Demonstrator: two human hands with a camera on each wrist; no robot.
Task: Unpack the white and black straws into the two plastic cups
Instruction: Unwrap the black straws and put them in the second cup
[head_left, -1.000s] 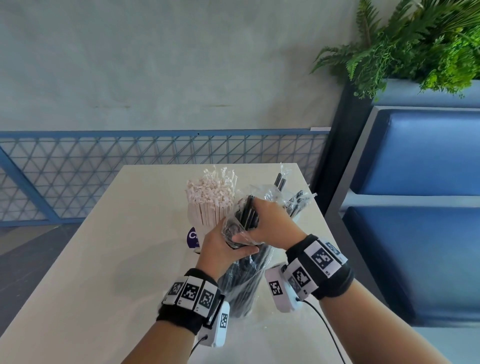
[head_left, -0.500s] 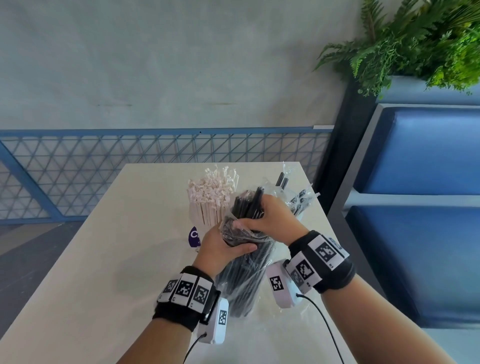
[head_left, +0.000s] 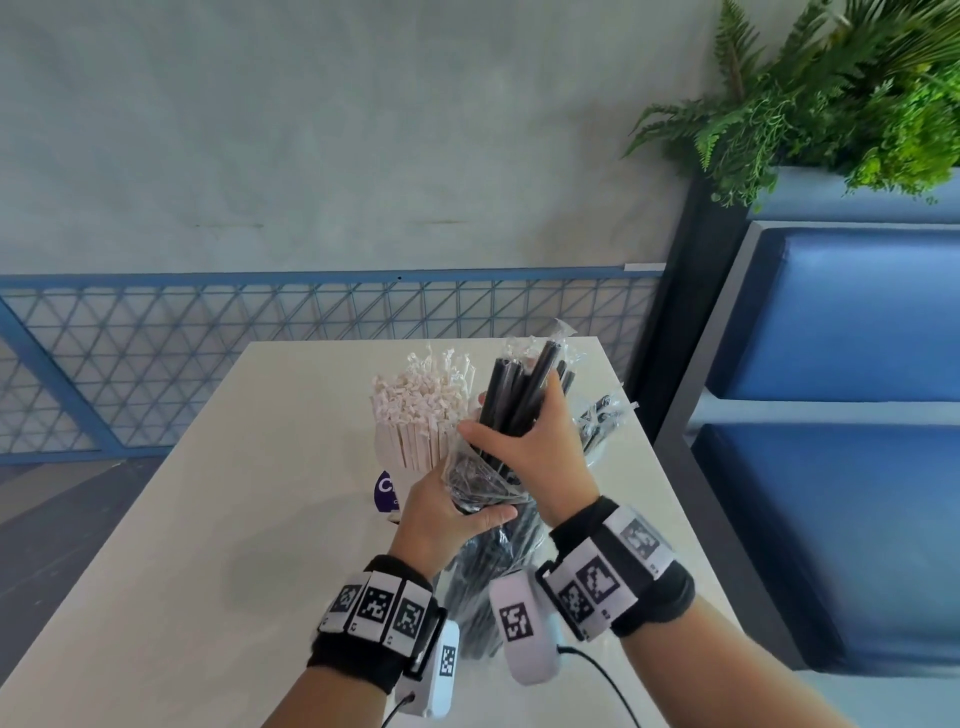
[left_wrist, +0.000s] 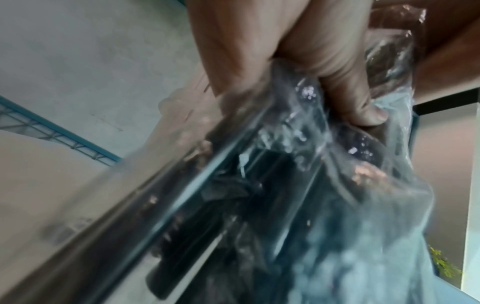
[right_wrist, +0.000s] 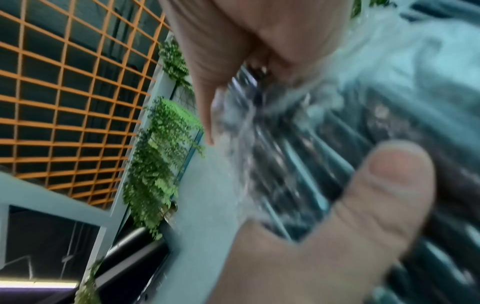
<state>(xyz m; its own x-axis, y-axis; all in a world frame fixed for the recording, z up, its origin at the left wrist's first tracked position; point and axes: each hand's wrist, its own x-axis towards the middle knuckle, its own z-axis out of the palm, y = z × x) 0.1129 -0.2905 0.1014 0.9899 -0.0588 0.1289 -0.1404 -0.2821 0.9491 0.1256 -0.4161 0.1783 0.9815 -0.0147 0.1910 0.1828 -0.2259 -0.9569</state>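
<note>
Your right hand (head_left: 540, 441) grips a bunch of black straws (head_left: 519, 395) half out of the clear bag (head_left: 483, 483), which your left hand (head_left: 441, 514) clutches above the desk (head_left: 208, 519). Pull crookedly and loose straws may snag, spill, or topple the white straws (head_left: 421, 410) just beside.

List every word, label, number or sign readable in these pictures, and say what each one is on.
"C": a white letter on the purple label of the cup holding the white straws; the rest is hidden behind the left hand.
Smaller print under it: too small to read.
Wristband tags: black-and-white coded squares, tiny characters below them unreadable.
Both wrist views: no text.
</note>
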